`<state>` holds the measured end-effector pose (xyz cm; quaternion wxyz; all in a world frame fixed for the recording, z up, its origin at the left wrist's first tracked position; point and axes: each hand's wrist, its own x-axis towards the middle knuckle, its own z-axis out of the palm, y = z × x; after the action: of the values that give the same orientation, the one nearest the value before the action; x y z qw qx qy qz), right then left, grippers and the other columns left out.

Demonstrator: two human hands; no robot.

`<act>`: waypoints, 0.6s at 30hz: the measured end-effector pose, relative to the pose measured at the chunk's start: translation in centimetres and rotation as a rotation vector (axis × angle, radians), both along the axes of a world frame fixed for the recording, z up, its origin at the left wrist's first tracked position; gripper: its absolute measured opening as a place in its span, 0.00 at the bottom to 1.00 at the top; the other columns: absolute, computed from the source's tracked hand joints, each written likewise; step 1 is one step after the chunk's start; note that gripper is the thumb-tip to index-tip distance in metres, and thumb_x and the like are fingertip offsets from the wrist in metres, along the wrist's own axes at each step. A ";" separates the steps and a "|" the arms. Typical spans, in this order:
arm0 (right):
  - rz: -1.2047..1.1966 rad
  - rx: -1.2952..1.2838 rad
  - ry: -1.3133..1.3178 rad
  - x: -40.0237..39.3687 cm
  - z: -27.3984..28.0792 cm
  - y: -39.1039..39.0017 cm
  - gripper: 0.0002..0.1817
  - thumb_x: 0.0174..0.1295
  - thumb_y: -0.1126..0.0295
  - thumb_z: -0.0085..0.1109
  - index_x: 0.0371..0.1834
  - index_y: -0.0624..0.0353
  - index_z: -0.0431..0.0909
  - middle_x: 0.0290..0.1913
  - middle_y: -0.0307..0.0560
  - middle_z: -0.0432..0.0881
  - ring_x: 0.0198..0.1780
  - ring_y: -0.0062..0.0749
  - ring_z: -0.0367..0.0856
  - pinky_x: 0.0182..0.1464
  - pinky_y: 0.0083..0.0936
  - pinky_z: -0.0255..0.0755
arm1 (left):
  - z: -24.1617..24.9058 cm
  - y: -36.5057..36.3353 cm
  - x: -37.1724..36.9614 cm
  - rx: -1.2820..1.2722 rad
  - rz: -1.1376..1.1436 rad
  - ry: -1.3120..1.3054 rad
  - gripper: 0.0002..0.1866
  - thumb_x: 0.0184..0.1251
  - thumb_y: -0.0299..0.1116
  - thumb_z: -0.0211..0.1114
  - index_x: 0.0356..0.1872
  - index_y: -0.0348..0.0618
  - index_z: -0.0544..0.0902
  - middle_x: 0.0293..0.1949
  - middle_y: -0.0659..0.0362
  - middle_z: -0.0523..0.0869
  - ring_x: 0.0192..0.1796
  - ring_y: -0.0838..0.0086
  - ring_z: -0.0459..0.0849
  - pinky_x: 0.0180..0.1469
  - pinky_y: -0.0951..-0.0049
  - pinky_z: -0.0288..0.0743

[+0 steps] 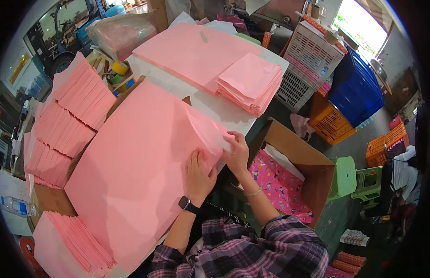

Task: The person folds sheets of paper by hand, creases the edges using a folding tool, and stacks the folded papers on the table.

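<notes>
A large pink paper sheet (131, 167) covers most of the near table, and its right corner is lifted and curling over. My left hand (199, 178) lies flat on the sheet with fingers stretched out, just beside that corner; a dark watch is on its wrist. At the sheet's right edge, my right hand (237, 150) pinches the raised corner between thumb and fingers. Beyond the hands sits a stack of folded pink paper (250, 83). Behind it lies a flat pile of large pink sheets (187, 51), with a small flat strip (204, 37) on top.
Bundles of folded pink paper (66, 120) fill boxes on the left, with another bundle (80, 241) at lower left. An open cardboard box (312, 180) holding pink patterned material stands on my right. Crates (312, 51), green stools (343, 178) and a person (402, 171) are farther right.
</notes>
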<state>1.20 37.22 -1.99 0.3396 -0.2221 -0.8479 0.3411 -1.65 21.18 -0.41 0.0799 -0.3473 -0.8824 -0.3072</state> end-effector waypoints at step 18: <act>-0.099 -0.095 -0.269 -1.2 -0.5 0.4 0.16 0.61 0.59 0.63 0.42 0.61 0.78 0.42 0.52 0.85 0.27 0.44 0.81 0.27 0.33 0.73 | 0.5 0.8 1.0 -0.231 -0.034 -0.003 0.38 0.64 0.44 0.64 0.72 0.37 0.62 0.72 0.41 0.60 0.73 0.46 0.59 0.73 0.50 0.54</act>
<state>-0.02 37.59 -2.47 0.2285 -0.3233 -0.8567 0.3306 -0.66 22.02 0.08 0.0330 -0.3688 -0.9059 -0.2055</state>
